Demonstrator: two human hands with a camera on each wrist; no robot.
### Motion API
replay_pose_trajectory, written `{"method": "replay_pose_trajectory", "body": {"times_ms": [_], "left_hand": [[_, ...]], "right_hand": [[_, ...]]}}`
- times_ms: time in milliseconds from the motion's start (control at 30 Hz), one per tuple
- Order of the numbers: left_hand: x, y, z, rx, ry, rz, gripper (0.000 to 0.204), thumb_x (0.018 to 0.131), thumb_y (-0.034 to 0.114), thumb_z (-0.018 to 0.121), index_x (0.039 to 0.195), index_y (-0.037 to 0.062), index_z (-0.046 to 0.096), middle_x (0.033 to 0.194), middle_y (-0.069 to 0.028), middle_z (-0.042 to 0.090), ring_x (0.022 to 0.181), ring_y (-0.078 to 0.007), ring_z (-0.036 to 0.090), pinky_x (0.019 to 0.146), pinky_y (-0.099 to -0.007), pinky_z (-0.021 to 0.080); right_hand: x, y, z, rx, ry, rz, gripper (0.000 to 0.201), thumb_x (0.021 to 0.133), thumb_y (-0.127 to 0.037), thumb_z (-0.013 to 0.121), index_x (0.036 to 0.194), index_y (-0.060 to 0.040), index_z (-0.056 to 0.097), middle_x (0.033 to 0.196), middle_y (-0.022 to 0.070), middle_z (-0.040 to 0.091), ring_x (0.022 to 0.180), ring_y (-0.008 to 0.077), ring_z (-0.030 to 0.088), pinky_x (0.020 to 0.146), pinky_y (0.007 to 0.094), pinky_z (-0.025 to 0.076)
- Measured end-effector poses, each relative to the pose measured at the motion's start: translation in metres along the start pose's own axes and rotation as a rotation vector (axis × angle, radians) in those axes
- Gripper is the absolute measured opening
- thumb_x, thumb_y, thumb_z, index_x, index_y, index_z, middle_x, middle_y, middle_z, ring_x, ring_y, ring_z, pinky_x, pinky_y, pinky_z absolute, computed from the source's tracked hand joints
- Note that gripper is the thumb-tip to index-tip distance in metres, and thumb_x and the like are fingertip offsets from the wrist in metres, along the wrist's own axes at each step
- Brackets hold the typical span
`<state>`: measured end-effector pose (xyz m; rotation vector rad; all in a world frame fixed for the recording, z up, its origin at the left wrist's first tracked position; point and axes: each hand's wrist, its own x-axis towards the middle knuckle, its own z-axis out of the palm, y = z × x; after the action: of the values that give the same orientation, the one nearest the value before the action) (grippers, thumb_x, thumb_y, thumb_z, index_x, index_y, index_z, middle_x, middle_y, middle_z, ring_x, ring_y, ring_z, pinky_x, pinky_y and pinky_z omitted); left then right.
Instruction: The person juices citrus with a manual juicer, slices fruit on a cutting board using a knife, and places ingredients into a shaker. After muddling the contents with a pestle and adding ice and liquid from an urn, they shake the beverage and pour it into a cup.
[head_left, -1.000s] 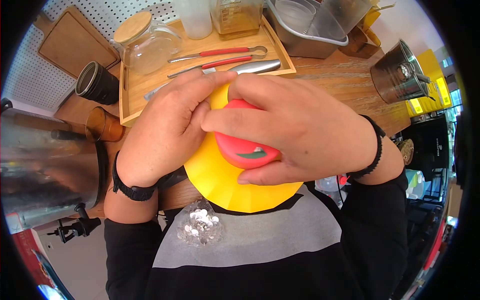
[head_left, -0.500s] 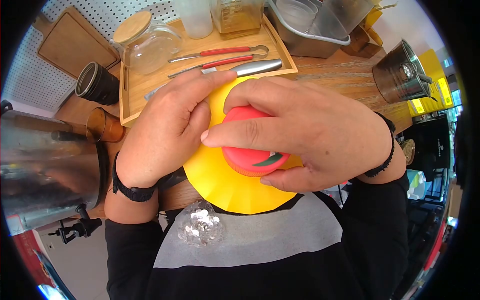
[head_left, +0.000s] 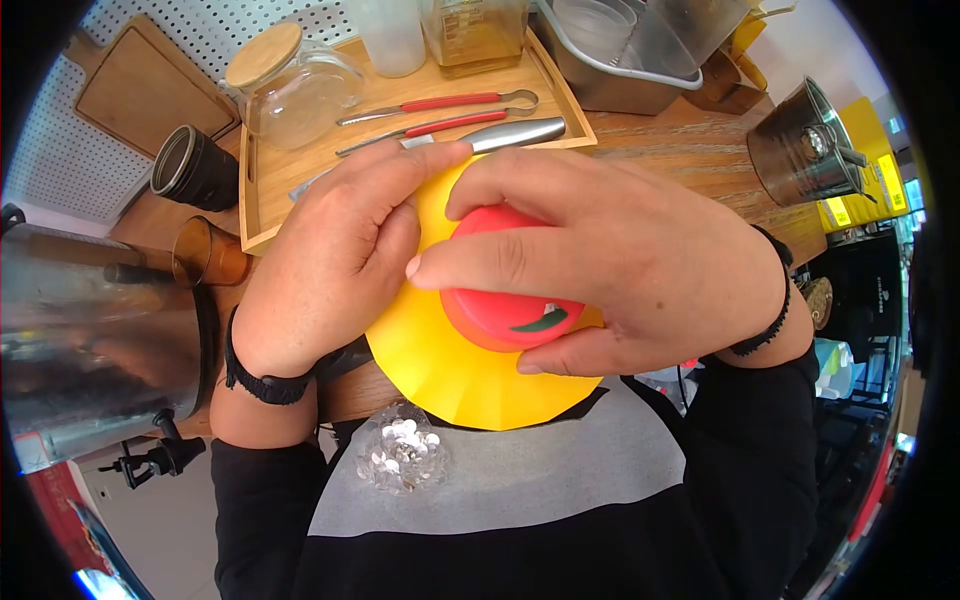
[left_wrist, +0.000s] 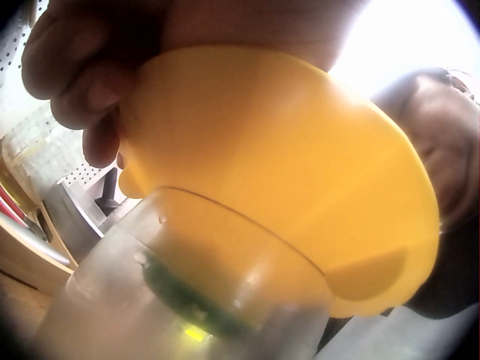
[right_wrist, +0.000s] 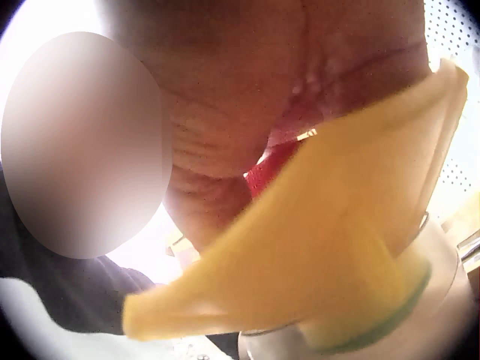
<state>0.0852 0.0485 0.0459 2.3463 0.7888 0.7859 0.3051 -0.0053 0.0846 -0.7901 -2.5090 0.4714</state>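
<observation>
A wide yellow funnel-like piece (head_left: 470,375) spreads under both hands; in the left wrist view the yellow piece (left_wrist: 285,165) sits on the mouth of a clear container (left_wrist: 97,300), a green band showing inside. My left hand (head_left: 335,255) grips its left rim, fingers curled under it. My right hand (head_left: 620,265) holds a round red object (head_left: 500,310) with a green mark at the middle of the yellow piece, fingers around it from above. The red object (right_wrist: 274,169) shows partly behind the yellow rim in the right wrist view.
Behind the hands lies a wooden tray (head_left: 250,215) with tongs (head_left: 450,102), a glass pitcher (head_left: 300,105) and a knife-like handle (head_left: 520,133). A black cup (head_left: 195,170) and amber glass (head_left: 210,252) stand left, a metal bucket (head_left: 800,150) right.
My right hand and the red object have moved slightly right since a second ago, and the red object has turned a little. My left hand stays on the yellow rim.
</observation>
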Motion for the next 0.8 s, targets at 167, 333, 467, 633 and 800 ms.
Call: {"method": "replay_pose_trajectory", "body": {"times_ms": [167, 333, 467, 633, 800], "left_hand": [[0.001, 0.001, -0.001, 0.008, -0.026, -0.007, 0.039, 0.083, -0.004, 0.045, 0.118, 0.0010, 0.060, 0.097, -0.0196, 0.061, 0.095, -0.0372, 0.059, 0.085, -0.0416, 0.048], [0.001, 0.003, -0.001, 0.050, 0.001, 0.015, 0.039, 0.083, -0.004, 0.046, 0.118, 0.0010, 0.060, 0.096, -0.0191, 0.060, 0.095, -0.0372, 0.059, 0.085, -0.0419, 0.048], [0.001, 0.001, 0.000, 0.008, -0.008, -0.010, 0.039, 0.083, -0.004, 0.046, 0.118, 0.0010, 0.060, 0.096, -0.0186, 0.061, 0.095, -0.0375, 0.059, 0.084, -0.0416, 0.048], [0.001, 0.001, -0.002, 0.011, -0.031, -0.005, 0.038, 0.083, -0.003, 0.048, 0.118, 0.0010, 0.060, 0.096, -0.0186, 0.061, 0.095, -0.0376, 0.059, 0.084, -0.0414, 0.048], [0.002, 0.002, -0.002, 0.038, -0.020, -0.002, 0.037, 0.084, -0.003, 0.048, 0.118, 0.0011, 0.060, 0.096, -0.0188, 0.061, 0.095, -0.0373, 0.059, 0.084, -0.0411, 0.048]], "right_hand": [[0.000, 0.001, 0.000, 0.029, -0.029, -0.013, 0.071, 0.061, -0.018, 0.084, 0.126, -0.0169, 0.057, 0.106, 0.0113, 0.053, 0.092, 0.0330, 0.057, 0.077, 0.0370, 0.050], [-0.001, 0.004, 0.008, -0.031, 0.015, 0.073, 0.071, 0.062, -0.022, 0.085, 0.126, -0.0143, 0.055, 0.103, 0.0101, 0.053, 0.088, 0.0324, 0.057, 0.075, 0.0364, 0.050], [0.001, 0.002, 0.002, 0.010, 0.020, 0.070, 0.074, 0.059, -0.024, 0.086, 0.126, -0.0145, 0.055, 0.102, 0.0101, 0.053, 0.087, 0.0315, 0.057, 0.074, 0.0355, 0.049], [0.000, 0.003, 0.003, 0.011, 0.000, -0.008, 0.073, 0.059, -0.024, 0.086, 0.126, -0.0162, 0.056, 0.102, 0.0106, 0.052, 0.086, 0.0312, 0.057, 0.073, 0.0357, 0.049], [0.002, 0.003, 0.007, -0.098, 0.010, 0.019, 0.072, 0.060, -0.027, 0.085, 0.124, -0.0163, 0.056, 0.101, 0.0108, 0.052, 0.086, 0.0314, 0.057, 0.073, 0.0365, 0.049]]}}
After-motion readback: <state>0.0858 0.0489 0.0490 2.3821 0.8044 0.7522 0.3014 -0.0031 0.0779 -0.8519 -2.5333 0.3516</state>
